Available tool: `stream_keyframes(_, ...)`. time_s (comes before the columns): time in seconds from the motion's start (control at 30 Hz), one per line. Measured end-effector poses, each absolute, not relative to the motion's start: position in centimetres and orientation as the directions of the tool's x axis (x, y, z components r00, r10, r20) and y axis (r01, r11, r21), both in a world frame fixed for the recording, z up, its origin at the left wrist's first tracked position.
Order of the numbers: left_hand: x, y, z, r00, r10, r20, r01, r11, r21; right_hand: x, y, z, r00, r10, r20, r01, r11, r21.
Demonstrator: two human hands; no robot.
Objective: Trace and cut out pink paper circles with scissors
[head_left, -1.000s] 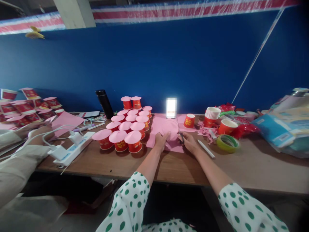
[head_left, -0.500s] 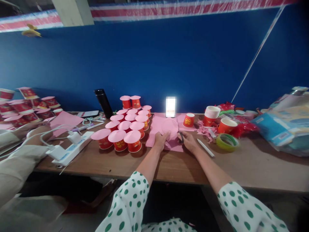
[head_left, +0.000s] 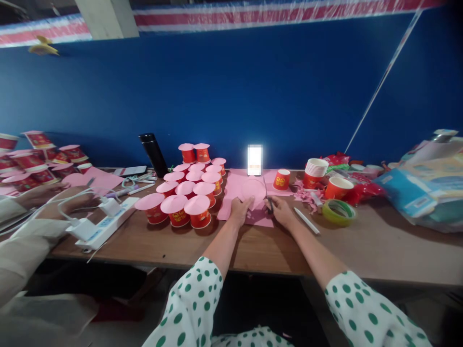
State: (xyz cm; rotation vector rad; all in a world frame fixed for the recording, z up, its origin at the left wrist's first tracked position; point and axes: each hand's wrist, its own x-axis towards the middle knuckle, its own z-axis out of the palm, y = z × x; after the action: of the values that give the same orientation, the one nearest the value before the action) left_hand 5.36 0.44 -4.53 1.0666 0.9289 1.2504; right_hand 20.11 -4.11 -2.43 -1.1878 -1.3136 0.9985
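Observation:
A pink paper sheet [head_left: 226, 205] with a circle drawn on it lies before me, and my left hand [head_left: 240, 210] pinches its near part. My right hand [head_left: 282, 212] is closed around the dark handles of a pair of scissors [head_left: 269, 204], whose blades point away from me at the paper, beside the circle's right side. Left of the paper stand several red paper cups [head_left: 197, 218] topped with pink paper discs [head_left: 197, 205]. A single upside-down red cup [head_left: 281, 180] sits just behind my right hand.
On the left are a power strip [head_left: 108, 221] with cables, a black flask [head_left: 153, 155] and a co-worker's hands [head_left: 68, 197]. A lit phone [head_left: 255, 161] leans at the wall. At right lie a white pen [head_left: 306, 221], pink scraps, stacked cups [head_left: 316, 172], tape [head_left: 339, 212] and plastic packs [head_left: 427, 193].
My hands and the scissors stay almost in place on the pink paper. The whole view shifts slightly. At the left, the co-worker's hands and pink paper have moved a little.

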Motion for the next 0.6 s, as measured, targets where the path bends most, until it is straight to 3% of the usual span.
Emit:
stream_keyframes(0.27, 5.31, 0.37, -4.47, 0.105, 0.995, -0.001, -0.226, 0.025, 0.974, 20.06, -4.19, -2.17, 0.074, 0.981, 0.178, 0.115, 0.168, -0.979)
stream_keyframes(0.47, 5.33, 0.37, -4.31, 0.101, 0.995, 0.002, -0.266, 0.025, 0.964, 20.24, -4.23, -2.37, 0.169, 0.947, 0.273, 0.133, 0.253, -0.958)
stream_keyframes(0.6, 5.33, 0.41, -4.25, 0.104, 0.995, -0.012, -0.281, 0.041, 0.959, 20.44, -4.21, -2.61, 0.242, 0.899, 0.365, 0.252, 0.305, -0.918)
